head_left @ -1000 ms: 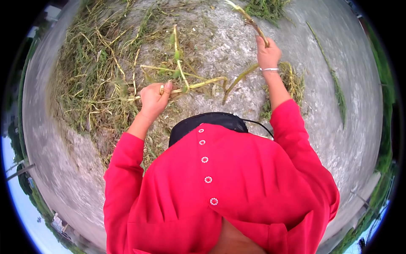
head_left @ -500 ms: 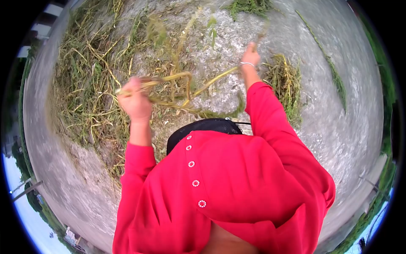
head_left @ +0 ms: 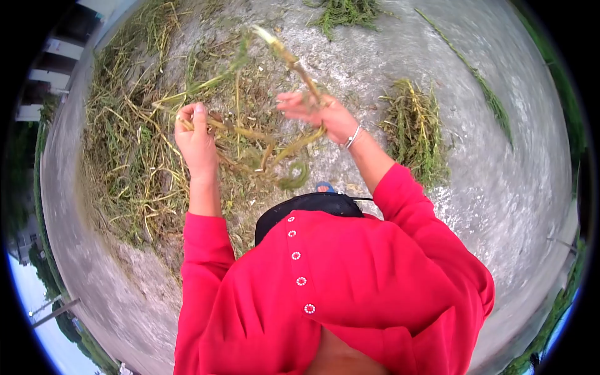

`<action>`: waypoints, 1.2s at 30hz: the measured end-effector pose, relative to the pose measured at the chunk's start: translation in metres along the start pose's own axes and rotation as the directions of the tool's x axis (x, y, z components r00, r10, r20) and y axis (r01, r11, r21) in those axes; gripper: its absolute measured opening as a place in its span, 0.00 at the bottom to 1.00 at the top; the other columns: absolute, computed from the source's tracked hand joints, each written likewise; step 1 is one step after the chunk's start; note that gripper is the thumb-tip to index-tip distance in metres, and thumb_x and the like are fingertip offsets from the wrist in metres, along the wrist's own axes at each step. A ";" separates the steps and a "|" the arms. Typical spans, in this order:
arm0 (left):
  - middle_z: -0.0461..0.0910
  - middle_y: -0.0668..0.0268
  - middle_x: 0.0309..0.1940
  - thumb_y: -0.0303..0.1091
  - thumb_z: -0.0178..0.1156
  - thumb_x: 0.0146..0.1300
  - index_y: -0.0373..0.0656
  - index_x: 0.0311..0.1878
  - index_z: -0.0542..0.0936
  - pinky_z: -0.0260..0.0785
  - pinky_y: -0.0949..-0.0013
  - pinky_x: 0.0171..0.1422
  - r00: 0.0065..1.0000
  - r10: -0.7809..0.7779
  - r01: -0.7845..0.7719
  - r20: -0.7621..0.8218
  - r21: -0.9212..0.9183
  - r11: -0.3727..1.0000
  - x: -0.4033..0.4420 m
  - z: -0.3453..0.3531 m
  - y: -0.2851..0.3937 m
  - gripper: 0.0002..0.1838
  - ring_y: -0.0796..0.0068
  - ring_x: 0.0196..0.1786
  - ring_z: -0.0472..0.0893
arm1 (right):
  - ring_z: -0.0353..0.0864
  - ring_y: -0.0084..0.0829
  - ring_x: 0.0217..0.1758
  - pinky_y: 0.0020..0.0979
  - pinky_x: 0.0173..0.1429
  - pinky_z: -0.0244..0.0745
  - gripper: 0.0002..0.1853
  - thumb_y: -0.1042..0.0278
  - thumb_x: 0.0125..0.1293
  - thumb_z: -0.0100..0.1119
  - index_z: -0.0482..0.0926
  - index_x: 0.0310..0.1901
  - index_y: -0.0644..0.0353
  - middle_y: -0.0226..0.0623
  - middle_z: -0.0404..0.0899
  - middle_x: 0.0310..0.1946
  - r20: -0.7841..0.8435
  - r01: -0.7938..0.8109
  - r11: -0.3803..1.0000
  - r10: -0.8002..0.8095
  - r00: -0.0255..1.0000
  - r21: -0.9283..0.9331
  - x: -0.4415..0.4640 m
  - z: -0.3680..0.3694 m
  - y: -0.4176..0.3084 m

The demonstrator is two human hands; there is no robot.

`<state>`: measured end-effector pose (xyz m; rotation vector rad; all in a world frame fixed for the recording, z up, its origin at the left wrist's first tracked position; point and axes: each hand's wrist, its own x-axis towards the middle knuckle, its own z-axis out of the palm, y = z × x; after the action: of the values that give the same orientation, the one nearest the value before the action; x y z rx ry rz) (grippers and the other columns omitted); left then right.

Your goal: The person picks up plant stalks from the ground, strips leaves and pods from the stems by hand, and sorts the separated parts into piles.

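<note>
My left hand (head_left: 195, 134) is closed on a bent plant stalk (head_left: 247, 132) that zigzags across toward the right. Fingers spread and slightly blurred, my right hand (head_left: 325, 115) is at the other side, with a thick brown stem (head_left: 294, 62) with a pale end against its thumb side. The stem points up and away. Below the stalk hangs a curled green leafy tip (head_left: 294, 175). Beneath both hands, the ground is strewn with dry plant bits.
A wide heap of dry and green stalks (head_left: 137, 156) covers the ground at left. At right lies a smaller bundle (head_left: 415, 131), with a long green stem (head_left: 475, 72) beyond it. A green clump (head_left: 347, 14) is at the top.
My right hand has come in toward the middle and its fingers have spread. The thick stem has moved left with it. The stalk between my hands is more bunched.
</note>
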<state>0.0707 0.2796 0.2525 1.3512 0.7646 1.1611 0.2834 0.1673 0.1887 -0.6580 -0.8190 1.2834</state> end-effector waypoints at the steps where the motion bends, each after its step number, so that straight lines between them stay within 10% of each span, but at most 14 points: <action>1: 0.75 0.68 0.26 0.35 0.53 0.65 0.40 0.37 0.71 0.68 0.78 0.30 1.000 -0.008 0.008 -0.009 -0.017 1.000 0.001 0.001 -0.002 0.08 0.80 0.29 0.76 | 0.73 0.38 0.56 0.38 0.63 0.65 0.19 0.63 0.62 0.55 0.71 0.52 0.60 0.44 0.75 0.50 0.057 -0.022 0.995 0.016 0.998 0.098 -0.002 0.009 0.003; 5: 0.68 0.73 0.23 0.38 0.51 0.66 0.42 0.34 0.68 0.62 0.79 0.30 0.992 -0.122 0.122 -0.021 0.013 0.992 -0.007 0.015 -0.018 0.10 0.84 0.26 0.68 | 0.71 0.34 0.57 0.31 0.64 0.62 0.27 0.62 0.61 0.56 0.63 0.61 0.61 0.39 0.76 0.49 0.181 -0.113 0.990 0.097 0.979 0.083 -0.008 0.042 0.018; 9: 0.63 0.77 0.22 0.40 0.48 0.68 0.44 0.29 0.68 0.55 0.79 0.29 0.994 -0.102 0.103 -0.041 0.009 0.995 -0.025 0.031 -0.031 0.13 0.87 0.26 0.60 | 0.77 0.24 0.38 0.31 0.45 0.72 0.16 0.63 0.63 0.53 0.72 0.51 0.60 0.32 0.80 0.33 -0.070 -0.163 0.826 0.149 0.986 -0.539 -0.006 0.054 0.045; 12: 0.63 0.77 0.21 0.40 0.46 0.68 0.43 0.26 0.67 0.53 0.80 0.27 0.997 -0.072 0.071 0.016 0.015 0.997 -0.035 0.025 -0.033 0.15 0.88 0.24 0.60 | 0.77 0.22 0.30 0.27 0.38 0.73 0.13 0.61 0.64 0.51 0.76 0.41 0.62 0.32 0.78 0.25 -0.040 -0.159 0.952 0.154 0.987 -0.262 -0.005 0.050 0.055; 17: 0.64 0.74 0.18 0.37 0.47 0.67 0.42 0.24 0.67 0.50 0.81 0.22 0.981 0.030 -0.019 0.191 -0.061 0.998 -0.057 0.021 -0.011 0.15 0.87 0.18 0.58 | 0.71 0.23 0.21 0.27 0.27 0.65 0.19 0.53 0.61 0.54 0.75 0.25 0.64 0.34 0.73 0.17 -0.126 -0.040 0.948 0.000 0.992 -0.315 -0.004 0.047 0.053; 20: 0.64 0.74 0.18 0.35 0.59 0.59 0.42 0.22 0.66 0.52 0.80 0.23 0.947 0.105 -0.084 0.302 -0.083 0.993 -0.061 0.016 -0.019 0.15 0.85 0.19 0.61 | 0.68 0.28 0.18 0.31 0.26 0.63 0.23 0.49 0.59 0.54 0.74 0.23 0.64 0.39 0.70 0.15 0.118 0.153 0.660 -0.097 0.988 -0.736 0.011 0.022 0.048; 26: 0.78 0.66 0.24 0.28 0.67 0.48 0.41 0.20 0.65 0.66 0.75 0.33 0.896 0.176 -0.357 0.408 0.423 0.833 -0.061 0.008 -0.015 0.17 0.78 0.29 0.75 | 0.73 0.42 0.25 0.36 0.29 0.66 0.21 0.47 0.58 0.51 0.75 0.22 0.59 0.41 0.74 0.20 0.268 0.312 0.235 -0.203 0.942 -0.921 0.009 -0.004 0.038; 29: 0.78 0.64 0.22 0.27 0.59 0.58 0.42 0.21 0.66 0.70 0.73 0.34 0.980 0.042 -0.094 0.192 0.269 0.958 -0.057 -0.004 -0.014 0.14 0.77 0.27 0.77 | 0.75 0.37 0.30 0.33 0.34 0.69 0.16 0.50 0.60 0.52 0.78 0.26 0.54 0.35 0.75 0.23 0.520 0.475 -0.213 -0.373 0.768 -0.854 -0.007 -0.006 0.032; 32: 0.68 0.71 0.12 0.32 0.51 0.65 0.46 0.18 0.63 0.64 0.76 0.20 1.000 -0.024 0.022 0.012 0.155 0.988 -0.043 -0.023 -0.007 0.18 0.82 0.16 0.69 | 0.78 0.30 0.27 0.32 0.32 0.72 0.12 0.54 0.59 0.50 0.83 0.39 0.41 0.29 0.80 0.26 -0.117 -0.125 0.099 0.081 0.990 -0.987 -0.019 -0.005 0.014; 36: 0.59 0.75 0.08 0.40 0.49 0.67 0.49 0.16 0.61 0.59 0.79 0.15 0.990 0.142 -0.142 -0.012 -0.131 0.981 -0.010 -0.104 0.014 0.21 0.82 0.11 0.61 | 0.78 0.36 0.26 0.38 0.32 0.71 0.24 0.38 0.59 0.50 0.83 0.32 0.51 0.42 0.79 0.23 -0.414 -0.398 0.116 -0.284 0.864 -0.910 -0.093 -0.078 0.028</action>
<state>-0.0321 0.3019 0.2512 1.3107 0.5899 1.3025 0.3249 0.0826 0.1073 -2.1104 -1.1618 0.2869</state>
